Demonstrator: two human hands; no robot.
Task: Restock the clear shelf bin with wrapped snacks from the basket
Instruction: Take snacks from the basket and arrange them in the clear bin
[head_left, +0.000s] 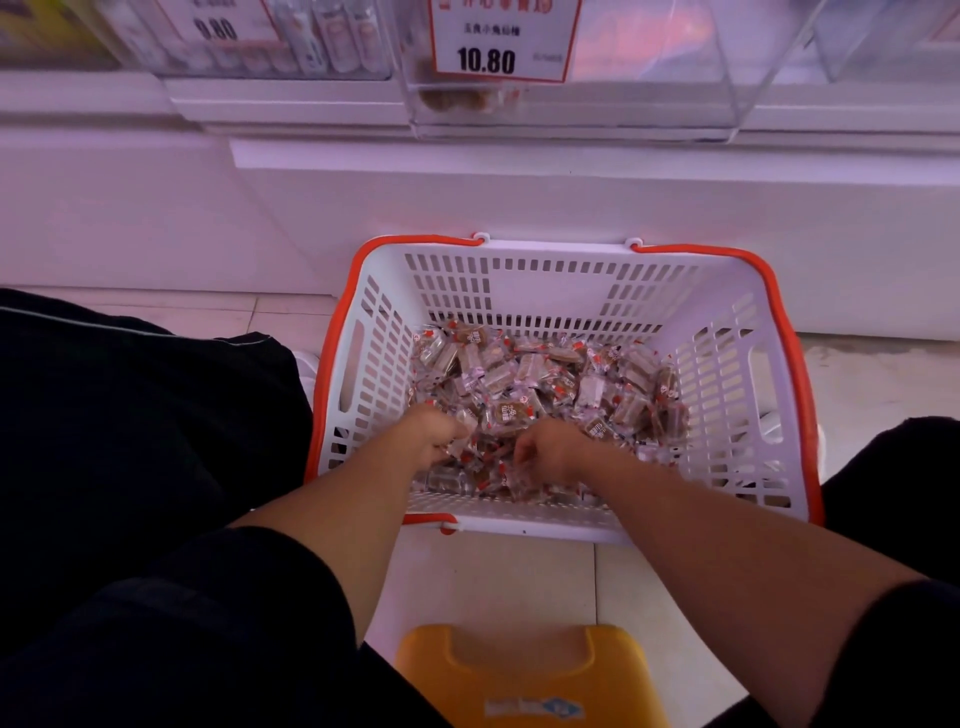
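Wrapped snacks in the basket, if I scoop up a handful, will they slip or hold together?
The wrapped snacks lie as many small loose packets in glossy clear film, so they would probably slide over each other and some may spill from a handful. They look light for their size. Both the left hand and right hand are already gathering in the basket, likely the steadier approach.

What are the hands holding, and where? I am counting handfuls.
Both the left hand and right hand curl into the wrapped snacks; which wrappers, and where, cannot be told.
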